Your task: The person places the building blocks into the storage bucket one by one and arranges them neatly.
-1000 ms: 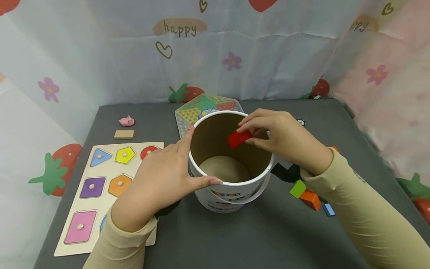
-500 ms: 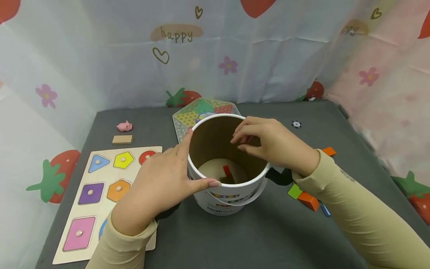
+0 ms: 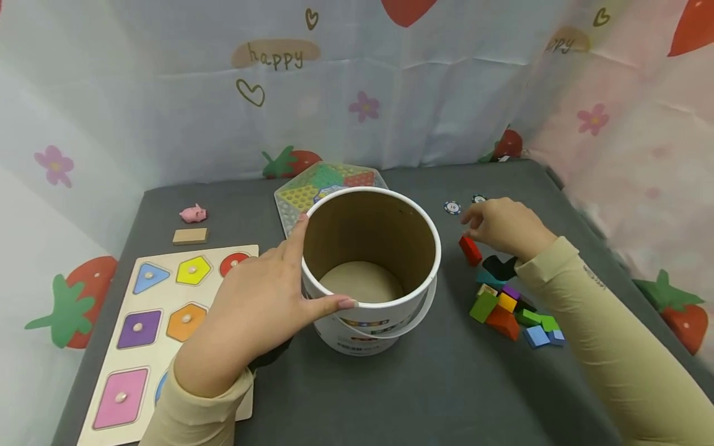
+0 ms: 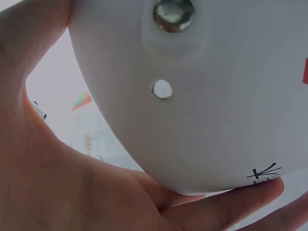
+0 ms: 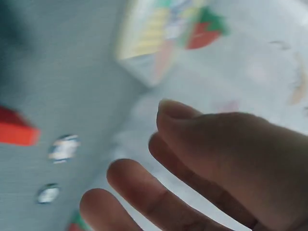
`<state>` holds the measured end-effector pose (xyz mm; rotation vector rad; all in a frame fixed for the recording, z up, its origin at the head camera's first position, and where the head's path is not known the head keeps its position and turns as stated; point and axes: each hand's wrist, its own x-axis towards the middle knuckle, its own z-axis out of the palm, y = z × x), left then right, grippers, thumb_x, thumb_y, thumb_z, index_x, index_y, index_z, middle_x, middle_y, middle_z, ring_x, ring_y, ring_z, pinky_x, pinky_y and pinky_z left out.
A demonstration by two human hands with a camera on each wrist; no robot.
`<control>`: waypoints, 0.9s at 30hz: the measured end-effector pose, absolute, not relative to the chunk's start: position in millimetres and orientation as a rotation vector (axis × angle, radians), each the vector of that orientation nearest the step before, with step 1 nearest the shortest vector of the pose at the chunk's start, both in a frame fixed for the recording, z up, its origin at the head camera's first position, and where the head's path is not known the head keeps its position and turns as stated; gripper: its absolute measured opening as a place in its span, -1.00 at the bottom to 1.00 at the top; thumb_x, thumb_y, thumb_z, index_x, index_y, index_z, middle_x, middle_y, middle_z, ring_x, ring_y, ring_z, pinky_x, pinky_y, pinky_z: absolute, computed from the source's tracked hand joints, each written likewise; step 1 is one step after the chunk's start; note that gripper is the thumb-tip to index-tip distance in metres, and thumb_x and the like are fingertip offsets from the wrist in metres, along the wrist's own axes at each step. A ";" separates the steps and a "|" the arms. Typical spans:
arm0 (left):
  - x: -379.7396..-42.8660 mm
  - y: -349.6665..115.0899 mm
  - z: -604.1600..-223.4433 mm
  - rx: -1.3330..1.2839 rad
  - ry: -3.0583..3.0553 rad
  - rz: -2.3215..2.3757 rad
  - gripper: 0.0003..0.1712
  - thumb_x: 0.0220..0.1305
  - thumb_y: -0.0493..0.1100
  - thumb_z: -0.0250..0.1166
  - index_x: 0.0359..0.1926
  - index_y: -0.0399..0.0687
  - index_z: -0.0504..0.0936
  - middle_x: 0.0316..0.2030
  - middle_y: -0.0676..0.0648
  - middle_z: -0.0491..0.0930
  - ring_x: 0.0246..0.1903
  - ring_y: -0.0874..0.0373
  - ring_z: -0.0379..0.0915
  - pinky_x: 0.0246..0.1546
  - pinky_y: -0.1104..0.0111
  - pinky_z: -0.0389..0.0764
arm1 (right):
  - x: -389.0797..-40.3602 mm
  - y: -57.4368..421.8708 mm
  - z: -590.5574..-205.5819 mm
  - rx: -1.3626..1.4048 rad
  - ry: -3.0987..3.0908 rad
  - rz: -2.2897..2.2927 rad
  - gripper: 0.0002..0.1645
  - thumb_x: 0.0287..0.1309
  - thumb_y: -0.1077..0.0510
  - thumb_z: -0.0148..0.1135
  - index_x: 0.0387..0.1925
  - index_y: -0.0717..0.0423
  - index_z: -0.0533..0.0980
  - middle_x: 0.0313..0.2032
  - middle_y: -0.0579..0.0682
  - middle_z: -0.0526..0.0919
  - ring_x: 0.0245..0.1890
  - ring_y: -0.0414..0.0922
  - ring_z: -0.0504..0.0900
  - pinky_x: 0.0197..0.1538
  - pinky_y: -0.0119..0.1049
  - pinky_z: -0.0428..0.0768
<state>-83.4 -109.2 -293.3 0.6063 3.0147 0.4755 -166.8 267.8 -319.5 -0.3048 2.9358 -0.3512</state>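
Note:
A white bucket (image 3: 382,313) stands upright in the middle of the head view. My left hand (image 3: 253,303) holds its left side, thumb along the front rim and index finger at the left rim; the left wrist view shows fingers against the outer wall. My right hand (image 3: 504,226) is right of the bucket with loosely bent fingers and nothing between them. Just below its fingertips in the head view lies a red block (image 3: 470,250). The bucket's near inside floor is hidden by the front rim. The right wrist view is blurred.
Several coloured blocks (image 3: 503,319) lie heaped near the right forearm. Two poker chips (image 3: 452,207) lie behind. A Chinese checkers board (image 3: 304,192) sits behind the bucket. At left are a shape puzzle board (image 3: 139,257), a wooden block (image 3: 190,236) and a pink pig (image 3: 193,214).
My right hand has released a red block into the bucket, where it is now out of sight, and moved right to beside another red block. The left hand keeps its hold.

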 end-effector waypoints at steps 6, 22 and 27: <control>-83.8 -111.1 -291.8 0.584 3.016 0.470 0.50 -0.29 0.82 -0.18 0.51 -0.02 -0.24 0.14 -0.18 0.48 -0.13 -0.06 0.53 -0.27 0.09 0.51 | -187.4 292.2 -360.2 -0.170 2.817 -0.359 -0.55 0.18 0.07 0.28 0.09 0.15 0.54 -0.27 0.09 0.62 -0.35 -0.02 0.56 -0.28 -0.07 0.55; -83.6 -110.4 -294.6 0.625 3.021 0.491 0.50 -0.27 0.81 -0.15 0.51 -0.04 -0.26 0.16 -0.18 0.48 -0.02 -0.04 0.52 -0.21 0.11 0.51 | -179.2 287.9 -355.7 -0.156 2.946 -0.647 -0.67 0.25 0.11 0.21 0.03 0.07 0.50 -0.18 0.16 0.60 -0.29 0.03 0.57 -0.34 -0.09 0.53; -84.1 -112.2 -294.6 0.627 3.035 0.496 0.51 -0.28 0.80 -0.13 0.51 -0.06 -0.25 0.16 -0.19 0.48 -0.01 -0.05 0.51 -0.21 0.10 0.52 | -156.8 260.6 -307.4 -0.235 3.130 -0.851 -0.57 0.29 0.05 0.18 0.19 -0.13 0.48 -0.10 0.03 0.56 -0.22 -0.02 0.57 -0.32 -0.11 0.51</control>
